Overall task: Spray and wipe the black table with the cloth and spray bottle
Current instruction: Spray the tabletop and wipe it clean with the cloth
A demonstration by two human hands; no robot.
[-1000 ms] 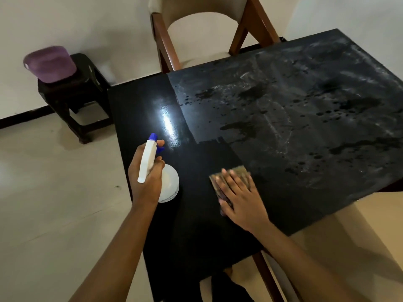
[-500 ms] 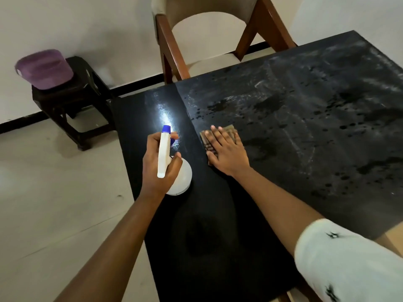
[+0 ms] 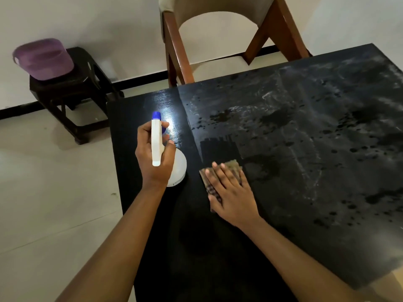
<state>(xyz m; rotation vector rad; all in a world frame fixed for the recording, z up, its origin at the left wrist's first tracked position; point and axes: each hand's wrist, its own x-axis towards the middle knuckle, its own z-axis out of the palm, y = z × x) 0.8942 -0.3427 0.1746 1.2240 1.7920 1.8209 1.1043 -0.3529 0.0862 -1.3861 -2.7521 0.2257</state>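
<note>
The black table (image 3: 327, 171) fills the right half of the view; its right part is dusty grey with dark wet spots, its left strip is clean and glossy. My left hand (image 3: 153, 158) grips a white spray bottle (image 3: 156, 144) with a blue nozzle, held over the table's left strip. My right hand (image 3: 231, 192) lies flat, fingers spread, pressing a brownish checked cloth (image 3: 234, 165) onto the table at the border between clean and dusty areas. A dark wiped patch lies just beyond the cloth.
A wooden chair (image 3: 229, 40) with a beige seat stands at the table's far edge. To the left, a dark low stool (image 3: 72, 92) carries a purple cap (image 3: 43, 58). Pale tiled floor (image 3: 54, 203) lies left of the table.
My right hand has pulled the cloth back toward me from the far side, leaving a dark wiped streak. The left hand still holds the bottle in about the same place.
</note>
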